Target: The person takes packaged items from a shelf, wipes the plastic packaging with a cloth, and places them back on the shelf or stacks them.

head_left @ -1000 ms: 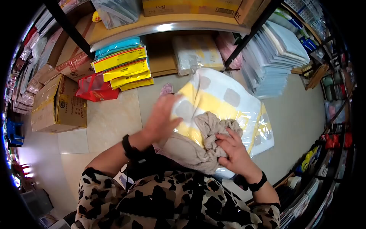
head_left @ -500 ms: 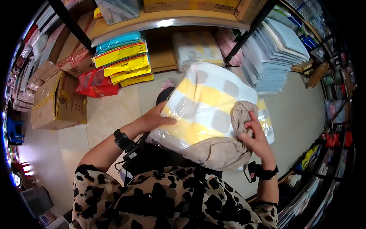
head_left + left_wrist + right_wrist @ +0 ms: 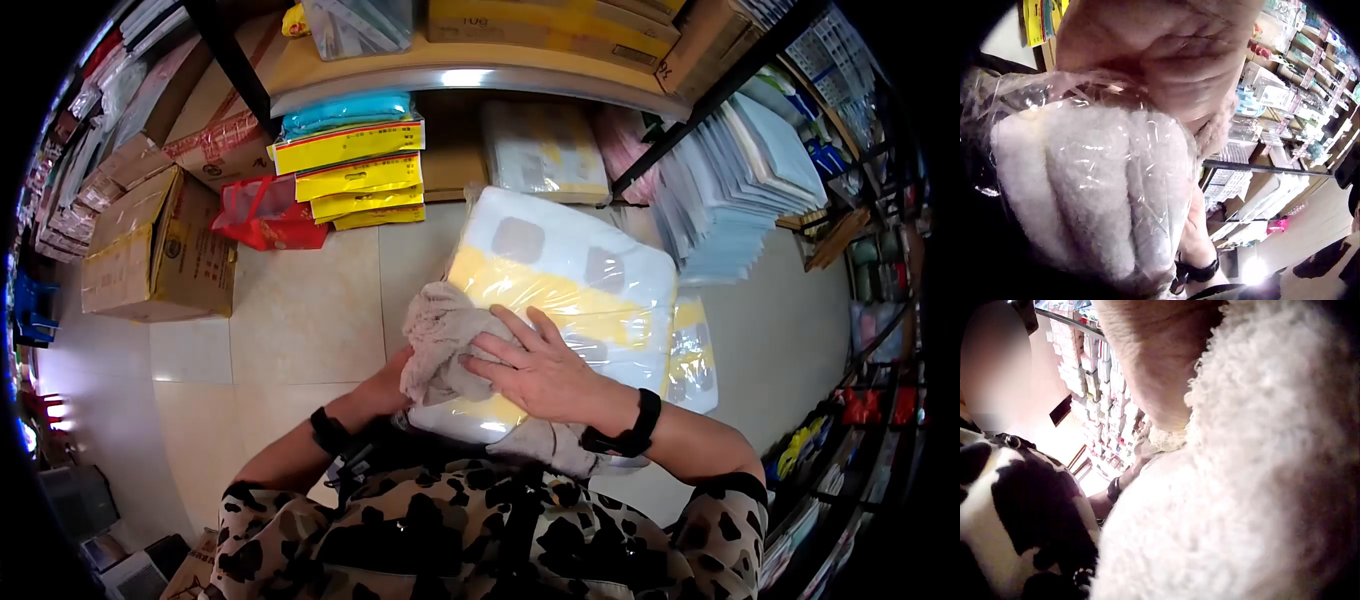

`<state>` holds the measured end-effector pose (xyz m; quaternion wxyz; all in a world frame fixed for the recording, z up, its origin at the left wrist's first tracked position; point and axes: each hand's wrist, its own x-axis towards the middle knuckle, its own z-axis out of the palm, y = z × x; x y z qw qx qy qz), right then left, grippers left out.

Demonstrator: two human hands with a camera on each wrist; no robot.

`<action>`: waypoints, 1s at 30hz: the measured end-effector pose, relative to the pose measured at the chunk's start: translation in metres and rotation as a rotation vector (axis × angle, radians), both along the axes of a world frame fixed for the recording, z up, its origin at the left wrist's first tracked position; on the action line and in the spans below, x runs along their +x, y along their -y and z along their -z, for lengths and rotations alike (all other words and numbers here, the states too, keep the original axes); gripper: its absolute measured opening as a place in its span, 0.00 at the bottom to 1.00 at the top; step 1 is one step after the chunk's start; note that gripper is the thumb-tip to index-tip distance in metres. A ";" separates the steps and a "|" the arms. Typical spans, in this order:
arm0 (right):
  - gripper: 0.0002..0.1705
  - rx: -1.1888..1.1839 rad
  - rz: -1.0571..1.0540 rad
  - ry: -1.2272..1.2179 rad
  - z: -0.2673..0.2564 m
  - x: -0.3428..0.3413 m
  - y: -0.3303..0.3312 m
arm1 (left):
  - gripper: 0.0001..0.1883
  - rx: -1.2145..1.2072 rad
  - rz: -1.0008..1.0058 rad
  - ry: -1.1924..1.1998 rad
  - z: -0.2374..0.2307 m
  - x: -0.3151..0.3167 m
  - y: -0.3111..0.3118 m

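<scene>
A folded plush blanket (image 3: pixel 590 300), white with yellow bands and grey squares, lies in clear plastic in front of me. My left hand (image 3: pixel 385 385) grips its left edge, the fingers partly hidden by a bunched beige cloth (image 3: pixel 435 325). In the left wrist view the palm (image 3: pixel 1172 69) is against the wrapped, folded end of the blanket (image 3: pixel 1085 187). Fingers spread, my right hand (image 3: pixel 550 378) presses the cloth onto the plastic. A loose part of the cloth trails under the right wrist. The fuzzy cloth (image 3: pixel 1247 481) fills most of the right wrist view.
Ahead stands a shelf (image 3: pixel 480 85) with yellow packs (image 3: pixel 350 180) and another wrapped blanket (image 3: pixel 545 150). A tall stack of flat plastic packs (image 3: pixel 725 210) is at the right. A cardboard box (image 3: pixel 160 250) and a red bag (image 3: pixel 270 215) stand on the tiled floor at left.
My right hand first moved right with the cloth, then swept it left across the blanket. The left hand has come to the blanket's left edge and grips it.
</scene>
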<state>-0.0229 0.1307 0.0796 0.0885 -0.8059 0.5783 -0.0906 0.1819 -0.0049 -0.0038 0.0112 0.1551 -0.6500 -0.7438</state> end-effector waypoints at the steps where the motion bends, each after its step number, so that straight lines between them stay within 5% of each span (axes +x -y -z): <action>1: 0.26 0.001 -0.035 -0.058 0.008 -0.005 0.012 | 0.46 -0.005 0.007 -0.023 -0.003 -0.002 0.002; 2: 0.27 -0.076 -0.015 -0.196 0.011 -0.013 0.025 | 0.45 0.223 -0.122 0.034 -0.011 -0.005 -0.003; 6: 0.19 0.043 0.432 -0.409 0.034 -0.096 0.059 | 0.45 0.193 -0.121 0.056 -0.017 -0.002 0.002; 8: 0.17 0.232 0.609 -0.083 0.051 -0.149 0.042 | 0.46 0.166 -0.134 0.032 -0.010 0.000 0.003; 11: 0.16 0.179 0.678 0.110 0.086 -0.184 0.029 | 0.47 0.213 -0.166 0.029 -0.017 -0.002 0.005; 14: 0.16 -0.004 0.526 0.463 0.040 -0.136 0.069 | 0.48 0.275 -0.167 0.034 -0.022 -0.008 0.007; 16: 0.16 0.019 0.224 0.373 0.036 -0.101 0.092 | 0.48 0.292 -0.160 0.067 -0.022 -0.007 0.003; 17: 0.19 -0.090 0.120 0.093 0.031 -0.074 0.096 | 0.47 0.280 -0.158 0.086 -0.023 -0.006 0.002; 23: 0.25 0.204 0.489 -0.269 0.041 -0.122 0.042 | 0.45 0.205 -0.186 0.077 -0.019 -0.005 -0.002; 24: 0.22 0.284 0.571 -0.166 0.031 -0.135 0.020 | 0.44 0.202 -0.191 0.077 -0.022 -0.006 -0.001; 25: 0.18 0.239 0.580 0.077 0.058 -0.164 -0.008 | 0.44 0.168 -0.176 0.080 -0.022 -0.007 0.000; 30: 0.19 0.017 0.716 -0.069 0.025 -0.121 -0.086 | 0.43 0.111 -0.149 0.112 -0.018 -0.004 -0.005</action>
